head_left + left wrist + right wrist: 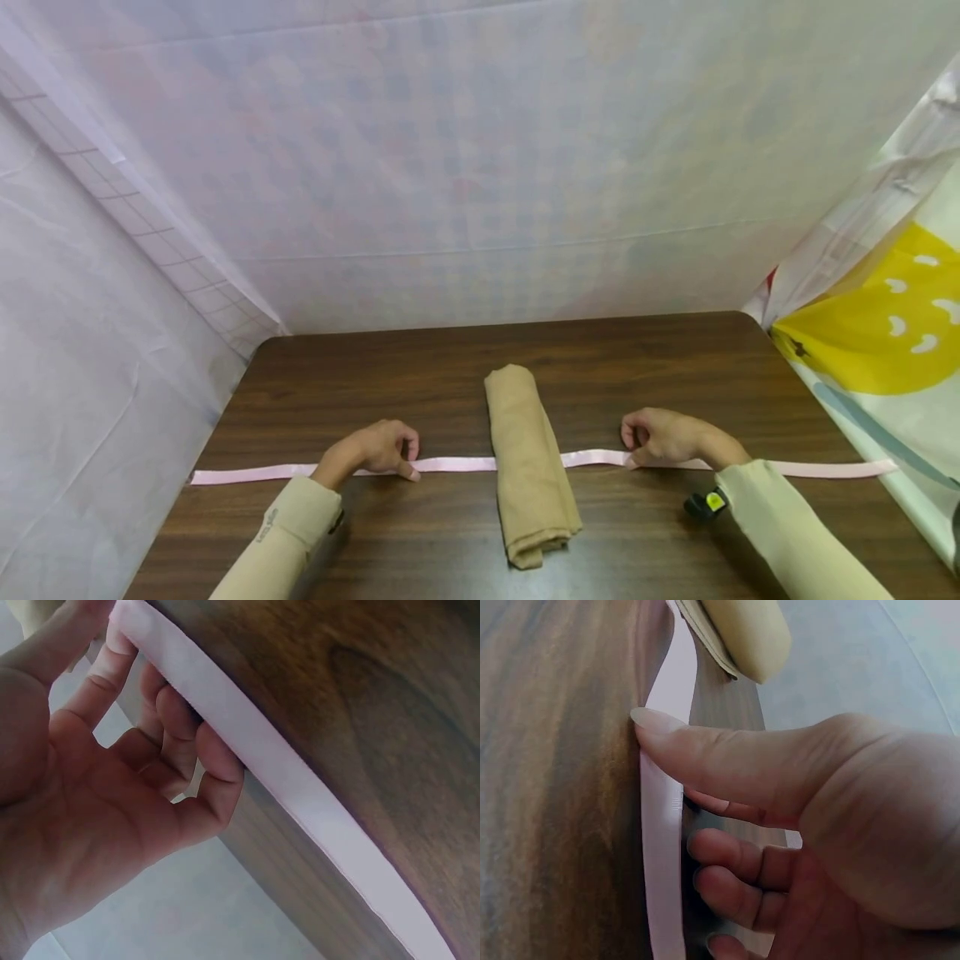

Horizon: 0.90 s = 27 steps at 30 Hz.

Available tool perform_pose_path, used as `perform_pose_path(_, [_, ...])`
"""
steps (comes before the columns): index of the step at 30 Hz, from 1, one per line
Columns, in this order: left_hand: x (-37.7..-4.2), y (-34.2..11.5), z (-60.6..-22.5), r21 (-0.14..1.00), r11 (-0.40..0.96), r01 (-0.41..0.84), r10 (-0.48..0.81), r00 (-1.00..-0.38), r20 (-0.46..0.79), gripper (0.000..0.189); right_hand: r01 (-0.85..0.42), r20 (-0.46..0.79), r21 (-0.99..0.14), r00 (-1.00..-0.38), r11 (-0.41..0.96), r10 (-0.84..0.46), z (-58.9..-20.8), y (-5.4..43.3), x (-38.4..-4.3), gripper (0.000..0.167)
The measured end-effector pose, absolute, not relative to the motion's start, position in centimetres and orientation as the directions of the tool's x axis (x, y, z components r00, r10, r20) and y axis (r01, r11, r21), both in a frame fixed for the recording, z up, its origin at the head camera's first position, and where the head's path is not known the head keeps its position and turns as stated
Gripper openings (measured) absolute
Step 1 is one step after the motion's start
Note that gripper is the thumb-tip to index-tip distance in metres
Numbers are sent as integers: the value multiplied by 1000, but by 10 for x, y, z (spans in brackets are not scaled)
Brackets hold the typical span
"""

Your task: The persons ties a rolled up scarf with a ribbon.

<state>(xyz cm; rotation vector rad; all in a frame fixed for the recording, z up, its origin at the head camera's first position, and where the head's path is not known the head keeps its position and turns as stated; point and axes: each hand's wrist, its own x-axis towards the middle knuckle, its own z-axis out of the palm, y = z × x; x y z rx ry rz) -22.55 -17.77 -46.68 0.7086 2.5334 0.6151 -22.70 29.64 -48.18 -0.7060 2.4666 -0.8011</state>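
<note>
Pale sheeting [480,167] behind. One brown wood-grain table [420,367] before it. One pink ribbon [457,464] runs crosswise; only the head view gives its two ends, out toward the table's left and right sides. One tan cloth [532,467], bundled long, lies across the ribbon at mid-table. My two sleeves [288,525] come in from the near side, angled inward.

My left hand [378,447], left of the cloth, pinches the ribbon between thumb and forefinger; its wrist view alone shows the palm, three other fingers bent at the ribbon's edge. My right hand [663,437], right of the cloth, pinches it too, thumb across the ribbon's face; its wrist view adds three curled fingers, forefinger partly hidden. One black device [702,505], yellow-marked, at my right wrist.
</note>
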Motion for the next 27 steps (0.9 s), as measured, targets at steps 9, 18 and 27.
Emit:
perform_pose_path(9, [-227, -178, -465, 482, 794, 370, 549, -777, -308, 27, -364, -214, -611, -779, 703, -589, -484, 296, -224, 21])
perform_pose_path(18, [-228, -182, -465, 511, 752, 417, 599, -757, -263, 25, -427, -173, -585, -765, 690, -620, -481, 299, -223, 20])
perform_pose_path(27, [-232, -190, -465, 619, 687, 382, 642, -718, -269, 21, -401, -192, -672, -718, 623, -669, -476, 309, -226, 16])
